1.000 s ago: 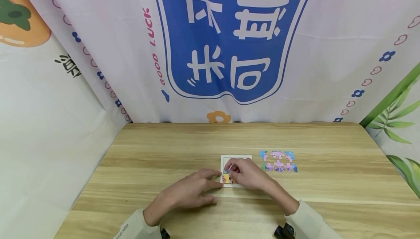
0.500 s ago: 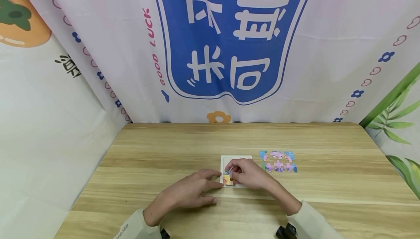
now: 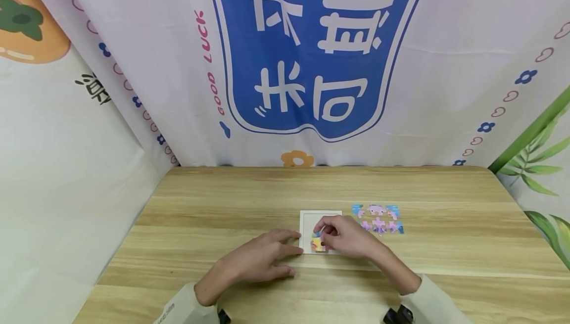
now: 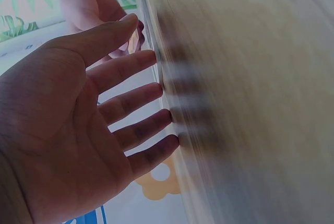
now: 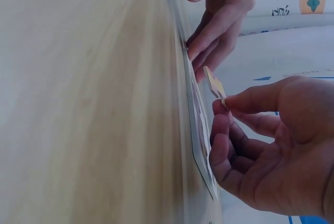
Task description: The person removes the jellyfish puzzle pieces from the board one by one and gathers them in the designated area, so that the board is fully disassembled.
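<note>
A yellow puzzle piece [image 3: 318, 245] is pinched between the thumb and fingers of my right hand [image 3: 348, 235]. In the right wrist view, the puzzle piece [image 5: 213, 82] is tilted and lifted off the white puzzle tray [image 5: 194, 143]. Below it on the table lies the same puzzle tray [image 3: 305, 221], partly covered by my right hand; some coloured picture shows in its lower part. My left hand [image 3: 263, 258] has its fingers spread, with fingertips at the tray's left edge. The left wrist view shows that left hand [image 4: 68, 114] holding nothing.
Several pink and blue puzzle pieces [image 3: 378, 225] lie in two rows on the wooden table [image 3: 231, 195], right of the tray. A printed curtain [image 3: 427, 106] hangs behind the table's back edge.
My right hand has lifted the yellow puzzle piece from the tray's lower left corner and moved it slightly right. The left hand stays in place.
</note>
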Demonstrator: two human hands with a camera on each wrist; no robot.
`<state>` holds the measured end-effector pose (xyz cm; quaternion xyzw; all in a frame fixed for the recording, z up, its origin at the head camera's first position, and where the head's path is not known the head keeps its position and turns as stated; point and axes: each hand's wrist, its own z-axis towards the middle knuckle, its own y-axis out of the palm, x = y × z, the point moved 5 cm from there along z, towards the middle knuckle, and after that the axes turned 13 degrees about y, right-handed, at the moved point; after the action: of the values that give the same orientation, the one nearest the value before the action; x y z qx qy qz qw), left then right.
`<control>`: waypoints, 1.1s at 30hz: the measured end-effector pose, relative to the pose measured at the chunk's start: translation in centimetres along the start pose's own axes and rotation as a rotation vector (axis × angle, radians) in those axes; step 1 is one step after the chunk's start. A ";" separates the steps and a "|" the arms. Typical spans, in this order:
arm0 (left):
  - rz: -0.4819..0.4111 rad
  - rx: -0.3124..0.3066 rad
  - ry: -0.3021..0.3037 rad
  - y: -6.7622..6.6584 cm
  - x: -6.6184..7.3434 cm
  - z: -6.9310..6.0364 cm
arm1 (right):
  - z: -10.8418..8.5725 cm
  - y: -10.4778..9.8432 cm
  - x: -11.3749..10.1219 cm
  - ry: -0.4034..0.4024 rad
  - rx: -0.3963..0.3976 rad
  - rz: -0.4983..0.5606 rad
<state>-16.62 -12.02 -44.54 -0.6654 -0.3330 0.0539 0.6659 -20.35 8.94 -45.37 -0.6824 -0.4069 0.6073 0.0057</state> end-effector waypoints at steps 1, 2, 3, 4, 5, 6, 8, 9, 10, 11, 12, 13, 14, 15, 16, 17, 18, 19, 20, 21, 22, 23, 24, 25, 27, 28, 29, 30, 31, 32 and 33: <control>0.000 0.000 0.000 0.0 0.0 0.0 | -0.1 -0.1 0.1 0.001 0.002 -0.003; 0.000 -0.001 -0.001 0.0 0.0 0.0 | -0.2 -0.2 0.1 0.002 0.002 -0.003; 0.000 -0.001 -0.001 -0.1 0.1 0.0 | -0.4 -0.4 0.2 0.003 0.003 -0.001; 0.000 -0.002 -0.001 -0.1 0.1 0.0 | -0.5 -0.5 0.3 0.005 0.005 0.001; -0.001 -0.003 -0.002 -0.1 0.1 0.0 | -0.6 -0.6 0.4 0.006 0.009 -0.003; -0.001 -0.004 -0.002 -0.1 0.1 0.0 | -0.7 -0.7 0.5 0.009 0.015 -0.008; -0.003 -0.006 -0.005 -0.1 0.1 0.0 | -1.0 -1.0 0.7 0.010 0.026 -0.016; -0.003 -0.007 -0.006 -0.1 0.2 0.0 | -1.1 -1.2 0.9 0.011 0.034 -0.023; -0.004 -0.008 -0.006 -0.1 0.2 0.0 | -1.2 -1.3 1.0 0.012 0.042 -0.034; -0.004 -0.009 -0.007 -0.1 0.2 0.0 | -1.3 -1.4 1.1 0.014 0.049 -0.043; -0.004 -0.009 -0.007 -0.1 0.2 0.0 | -1.4 -1.6 1.2 0.013 0.052 -0.047; -0.003 -0.009 -0.007 -0.1 0.2 0.0 | -1.5 -1.7 1.2 0.009 0.054 -0.051; -0.001 -0.008 -0.006 -0.1 0.2 0.0 | -1.6 -1.9 1.4 0.010 0.059 -0.057; -0.001 -0.006 -0.006 -0.1 0.2 0.0 | -1.7 -2.0 1.5 0.011 0.062 -0.062; 0.000 -0.005 -0.006 -0.1 0.2 0.0 | -1.8 -2.1 1.5 0.011 0.062 -0.064; 0.000 -0.004 -0.007 -0.1 0.2 0.0 | -1.9 -2.3 1.6 0.011 0.063 -0.064; 0.001 -0.004 -0.008 -0.1 0.2 0.0 | -2.1 -2.4 1.7 0.010 0.064 -0.066; 0.003 -0.004 -0.008 -0.1 0.2 0.0 | -2.1 -2.6 1.9 0.013 0.069 -0.072; 0.004 -0.004 -0.008 -0.1 0.2 0.0 | -2.3 -2.7 2.0 0.017 0.074 -0.076; 0.006 -0.005 -0.009 0.0 0.2 0.0 | -2.4 -2.9 2.1 0.017 0.079 -0.079; 0.006 -0.005 -0.008 0.0 0.2 0.0 | -2.5 -3.0 2.3 0.017 0.084 -0.083; 0.007 -0.005 -0.008 0.0 0.2 0.0 | -2.7 -3.2 2.4 0.016 0.090 -0.086; 0.007 -0.004 -0.008 0.0 0.2 0.0 | -2.8 -3.3 2.6 0.015 0.094 -0.090; 0.006 -0.004 -0.007 0.0 0.2 0.0 | -2.9 -3.4 2.7 0.012 0.098 -0.093; 0.005 -0.004 -0.007 0.0 0.2 0.0 | -3.2 -3.7 3.0 0.008 0.105 -0.100; 0.005 -0.004 -0.008 0.0 0.2 0.0 | -3.3 -3.8 3.1 0.007 0.109 -0.104; 0.005 -0.004 -0.009 0.0 0.2 0.0 | -3.4 -4.0 3.2 0.009 0.113 -0.108; 0.004 -0.005 -0.011 0.0 0.2 -0.1 | -3.6 -4.1 3.4 0.010 0.119 -0.113; 0.002 -0.006 -0.013 0.0 0.2 -0.1 | -3.7 -4.3 3.5 0.011 0.123 -0.117; 0.001 -0.007 -0.015 0.0 0.2 -0.1 | -3.8 -4.4 3.7 0.013 0.128 -0.120; 0.001 -0.008 -0.016 0.0 0.2 -0.1 | -3.9 -4.6 3.8 0.015 0.132 -0.124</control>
<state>-16.44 -12.04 -44.44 -0.6677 -0.3384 0.0582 0.6605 -19.87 16.03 -45.20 -0.6584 -0.4072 0.6263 0.0914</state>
